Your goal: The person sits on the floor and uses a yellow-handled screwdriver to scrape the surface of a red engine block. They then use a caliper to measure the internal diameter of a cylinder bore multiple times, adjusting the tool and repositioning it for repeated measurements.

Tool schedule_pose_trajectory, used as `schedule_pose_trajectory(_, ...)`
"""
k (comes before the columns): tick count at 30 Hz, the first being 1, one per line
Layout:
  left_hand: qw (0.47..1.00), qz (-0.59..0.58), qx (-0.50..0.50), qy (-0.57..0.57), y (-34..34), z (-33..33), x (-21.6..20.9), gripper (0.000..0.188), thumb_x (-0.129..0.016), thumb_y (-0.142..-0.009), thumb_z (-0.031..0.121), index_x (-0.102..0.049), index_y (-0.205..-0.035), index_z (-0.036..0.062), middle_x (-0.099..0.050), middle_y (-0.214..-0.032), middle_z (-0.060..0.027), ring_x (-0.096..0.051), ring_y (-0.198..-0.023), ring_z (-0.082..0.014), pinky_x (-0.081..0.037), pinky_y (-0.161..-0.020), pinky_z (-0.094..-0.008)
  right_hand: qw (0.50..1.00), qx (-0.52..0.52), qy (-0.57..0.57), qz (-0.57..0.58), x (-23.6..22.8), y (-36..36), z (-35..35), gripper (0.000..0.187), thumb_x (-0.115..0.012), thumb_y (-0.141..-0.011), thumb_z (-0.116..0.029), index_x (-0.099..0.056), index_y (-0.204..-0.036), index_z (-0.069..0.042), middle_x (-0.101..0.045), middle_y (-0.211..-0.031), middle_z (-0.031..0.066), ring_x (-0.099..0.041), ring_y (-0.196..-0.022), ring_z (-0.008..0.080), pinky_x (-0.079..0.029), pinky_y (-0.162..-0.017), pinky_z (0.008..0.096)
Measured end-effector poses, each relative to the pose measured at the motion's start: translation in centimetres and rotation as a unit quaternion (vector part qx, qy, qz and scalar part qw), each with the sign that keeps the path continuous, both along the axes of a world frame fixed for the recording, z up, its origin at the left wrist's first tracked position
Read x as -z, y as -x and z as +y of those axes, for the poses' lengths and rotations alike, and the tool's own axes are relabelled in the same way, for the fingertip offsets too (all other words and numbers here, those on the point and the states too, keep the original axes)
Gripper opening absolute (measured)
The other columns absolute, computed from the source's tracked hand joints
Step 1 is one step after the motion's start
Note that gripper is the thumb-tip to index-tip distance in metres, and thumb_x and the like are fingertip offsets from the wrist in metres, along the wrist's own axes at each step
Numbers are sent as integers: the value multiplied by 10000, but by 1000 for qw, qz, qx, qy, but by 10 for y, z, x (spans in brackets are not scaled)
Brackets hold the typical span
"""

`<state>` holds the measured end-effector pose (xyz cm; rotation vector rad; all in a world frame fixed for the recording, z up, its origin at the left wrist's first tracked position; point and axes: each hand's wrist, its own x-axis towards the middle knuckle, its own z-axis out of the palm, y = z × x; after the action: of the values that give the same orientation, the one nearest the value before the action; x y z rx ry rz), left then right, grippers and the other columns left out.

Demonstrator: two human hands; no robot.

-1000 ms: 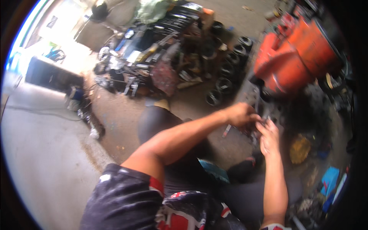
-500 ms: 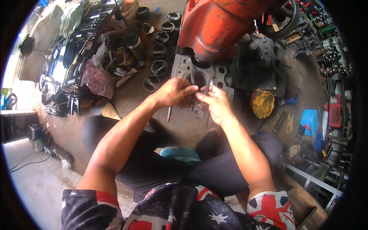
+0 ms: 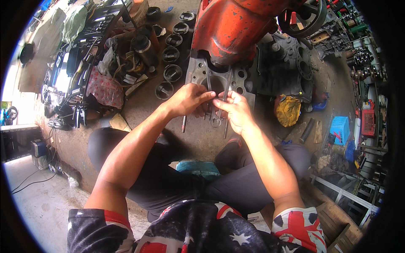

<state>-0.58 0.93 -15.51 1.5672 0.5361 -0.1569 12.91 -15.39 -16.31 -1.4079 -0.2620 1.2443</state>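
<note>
Over the grey engine block (image 3: pixel 195 71) in front of me, both my hands meet at a long, thin-legged metal tool (image 3: pixel 208 78) that looks like a caliper. My left hand (image 3: pixel 190 100) is closed round its left side, thumb pointing right. Thumb and fingers of my right hand (image 3: pixel 234 109) pinch the right side. The two legs reach away from me across a round bore in the block. Below my fingers hangs a small ring-shaped end (image 3: pixel 216 122). A slim rod (image 3: pixel 184 123) sticks out under my left hand. My fingers hide the tool's middle.
A large red machine (image 3: pixel 225 31) with a black handwheel (image 3: pixel 301 19) overhangs the block. Several pistons (image 3: pixel 172 72) stand in a row to its left. A dark engine block (image 3: pixel 282 63) and yellow cloth (image 3: pixel 287 110) lie right. Tools crowd a rack (image 3: pixel 80 69) at far left.
The view has shifted slightly, so the machine, block and pistons sit a little further left. My hands keep nearly the same hold on the tool.
</note>
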Motion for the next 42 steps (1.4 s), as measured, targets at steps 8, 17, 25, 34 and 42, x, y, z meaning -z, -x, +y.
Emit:
schedule_pose_trajectory(8, 1000, 7, 8, 1, 1, 3, -3, 447, -599, -1024, 369, -636, -917, -63, -706, -752, -137, -729, -661, -213, -593, -584, -324, 1000, 0, -2, 4, 1, 2, 1, 316, -746, -902, -74, -566, -1158, -30, -668, -1030, 78, -659, -913, 149, -558, -714, 302)
schedule_pose_trajectory(17, 1000, 13, 8, 13, 0, 3, -2, 419, -575, -1041, 356, -649, -961, -49, -695, -752, -107, -705, -636, -173, -590, -563, -293, 1000, -2, -8, 5, 3, 1, 1, 309, -743, -905, -65, -562, -1152, -25, -665, -1032, 83, -662, -920, 155, -569, -726, 302)
schedule_pose_trajectory(25, 1000, 14, 7, 15, 1, 3, -2, 408, -581, -1039, 350, -646, -970, -46, -694, -752, -104, -704, -633, -175, -592, -560, -293, 1000, 20, 0, -1, 5, 4, 2, 327, -780, -872, -83, -580, -1125, -28, -686, -938, 65, -666, -777, 148, -526, -637, 273)
schedule_pose_trajectory(34, 1000, 7, 11, 4, 1, 3, -6, 414, -581, -1040, 349, -646, -952, -51, -691, -746, -102, -706, -630, -174, -587, -553, -288, 1000, 14, 11, -7, 2, 4, 2, 325, -772, -878, -76, -576, -1132, -28, -683, -952, 63, -664, -794, 142, -531, -654, 272)
schedule_pose_trajectory(42, 1000, 14, 14, 3, 1, 4, -5, 410, -577, -1042, 346, -650, -963, -49, -702, -762, -106, -704, -631, -172, -584, -559, -286, 1000, 22, -9, 10, 1, 6, 2, 324, -770, -879, -65, -571, -1129, -16, -673, -967, 71, -664, -816, 143, -565, -670, 271)
